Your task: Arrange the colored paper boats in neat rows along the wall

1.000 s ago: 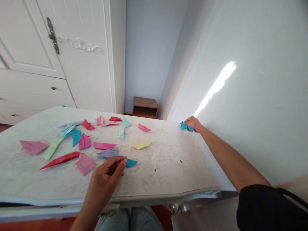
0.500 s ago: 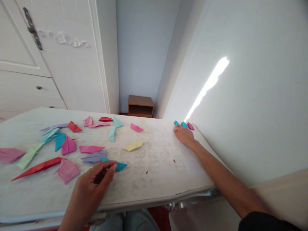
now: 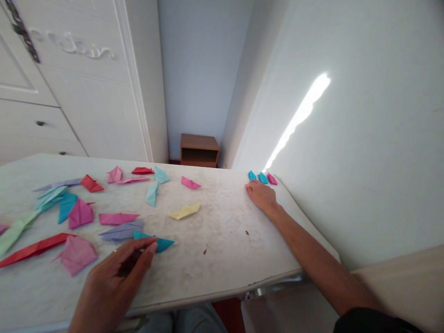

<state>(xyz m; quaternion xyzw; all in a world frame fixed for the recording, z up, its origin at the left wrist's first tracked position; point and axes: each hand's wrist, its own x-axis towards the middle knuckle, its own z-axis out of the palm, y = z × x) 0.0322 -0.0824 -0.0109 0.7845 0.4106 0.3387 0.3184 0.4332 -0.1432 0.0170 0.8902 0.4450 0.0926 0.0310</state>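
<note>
My left hand [image 3: 111, 277] pinches a pointed blue origami piece [image 3: 165, 244] between thumb and fingers at the table's near side. Just behind it lies a lavender folded piece [image 3: 121, 231], with a pink one [image 3: 118, 218] beyond. At the far right corner my right hand [image 3: 262, 196] rests low with curled fingers. Its fingertips are partly hidden, and what they hold, if anything, cannot be seen. Right beyond that hand stand a small blue origami piece [image 3: 252, 175], a second blue one [image 3: 262, 178] and a magenta one [image 3: 272, 179] in a row.
Several coloured origami pieces lie across the left of the white table [image 3: 222, 217], including a long red one [image 3: 38, 249]. A yellow one [image 3: 185, 211] lies nearer the middle. The white wall [image 3: 364, 138] borders the right side. A brown cabinet [image 3: 199, 141] stands beyond the table.
My right hand has drawn back slightly from the corner row, so both blue pieces there show more fully. My left hand keeps its pinch on the blue piece. The view has shifted right.
</note>
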